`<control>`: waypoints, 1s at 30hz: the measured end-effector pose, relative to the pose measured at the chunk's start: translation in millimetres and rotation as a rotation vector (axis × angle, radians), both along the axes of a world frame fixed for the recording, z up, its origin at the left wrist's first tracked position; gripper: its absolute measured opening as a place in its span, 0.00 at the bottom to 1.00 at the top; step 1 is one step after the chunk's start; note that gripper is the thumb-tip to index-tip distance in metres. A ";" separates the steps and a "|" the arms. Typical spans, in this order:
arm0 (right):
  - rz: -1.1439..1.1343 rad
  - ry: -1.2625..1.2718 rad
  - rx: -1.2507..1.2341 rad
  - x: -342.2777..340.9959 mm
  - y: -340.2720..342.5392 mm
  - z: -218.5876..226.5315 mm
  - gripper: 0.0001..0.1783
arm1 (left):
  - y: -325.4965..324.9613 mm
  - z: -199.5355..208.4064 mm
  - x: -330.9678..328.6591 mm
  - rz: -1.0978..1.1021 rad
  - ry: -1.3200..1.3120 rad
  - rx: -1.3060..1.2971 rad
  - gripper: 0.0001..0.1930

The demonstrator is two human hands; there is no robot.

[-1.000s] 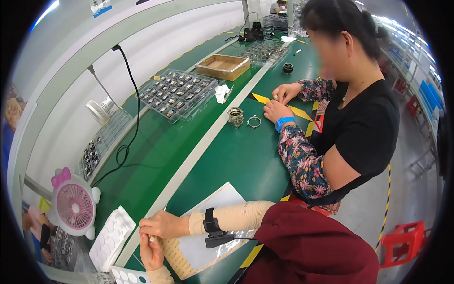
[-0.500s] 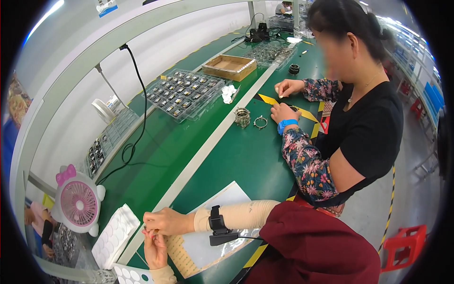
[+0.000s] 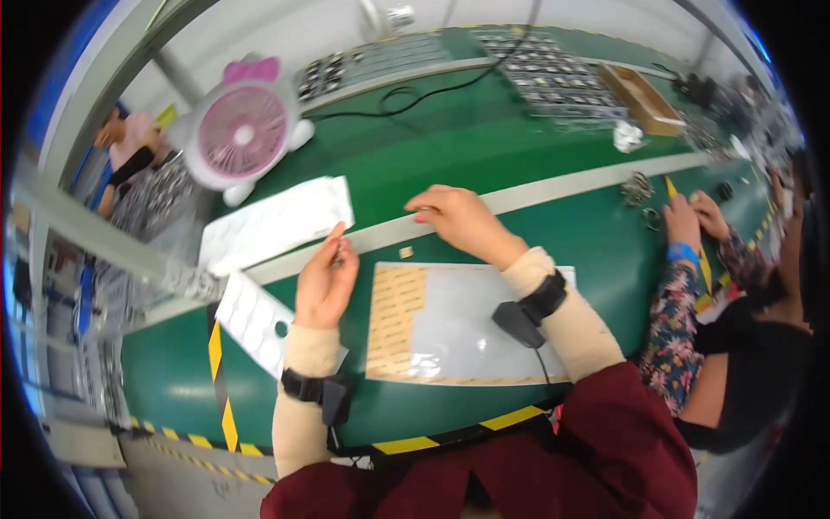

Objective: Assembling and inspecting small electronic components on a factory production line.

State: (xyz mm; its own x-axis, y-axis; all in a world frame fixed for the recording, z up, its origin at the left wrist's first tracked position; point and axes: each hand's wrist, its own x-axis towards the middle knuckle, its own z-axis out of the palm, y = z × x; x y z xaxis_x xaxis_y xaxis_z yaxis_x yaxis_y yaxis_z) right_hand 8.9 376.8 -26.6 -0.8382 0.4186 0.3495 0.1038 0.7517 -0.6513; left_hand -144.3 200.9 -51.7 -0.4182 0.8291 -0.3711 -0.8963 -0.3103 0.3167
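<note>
My left hand [image 3: 325, 281] is raised over the near bench, its fingertips curled together around something small and dark that I cannot make out. My right hand [image 3: 467, 225] hovers by the pale rail, thumb and fingers pinched; whatever sits in the pinch is too small to name. Beside my left hand lies a stack of white sheets with round outlines [image 3: 277, 227]. A second white sheet of round stickers [image 3: 251, 322] lies nearer, one circle showing dark green. Below my right hand rests a clear-and-white sheet with a tan printed backing strip [image 3: 396, 333]. A small tan square [image 3: 405, 253] lies between the hands.
A pink-and-white fan [image 3: 242, 130] stands at the back left, near a black cable [image 3: 389, 111]. Trays of small parts [image 3: 562, 73] and a wooden box [image 3: 644, 99] are farther back. At right, a co-worker's hands [image 3: 692, 216] work near metal rings [image 3: 638, 189].
My view has swung left and down to the bench in front of me. My hands, together before, are now apart, the right one having moved away to the right.
</note>
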 end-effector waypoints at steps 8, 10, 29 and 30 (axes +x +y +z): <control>0.180 -0.227 0.055 -15.0 -44.4 -33.8 0.07 | -28.2 -21.9 -11.9 -0.085 -0.053 0.128 0.11; 0.160 -0.213 0.102 -12.6 -47.4 -37.0 0.07 | -28.4 -29.3 -8.9 -0.126 -0.039 0.186 0.11; -0.008 0.052 0.000 -16.5 -79.2 -1.8 0.05 | -22.2 -16.2 20.5 -0.119 0.104 -0.094 0.13; -0.017 0.059 -0.027 -16.9 -76.9 3.2 0.05 | -24.6 -21.4 15.3 -0.116 0.101 -0.095 0.13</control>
State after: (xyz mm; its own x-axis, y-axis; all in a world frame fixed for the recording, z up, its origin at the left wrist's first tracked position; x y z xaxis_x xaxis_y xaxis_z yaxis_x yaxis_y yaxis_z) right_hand -7.9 299.9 -23.3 -0.8095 0.4422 0.3862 0.0772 0.7324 -0.6765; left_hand -129.1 176.3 -73.1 -0.3608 0.8373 -0.4109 -0.8865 -0.1709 0.4301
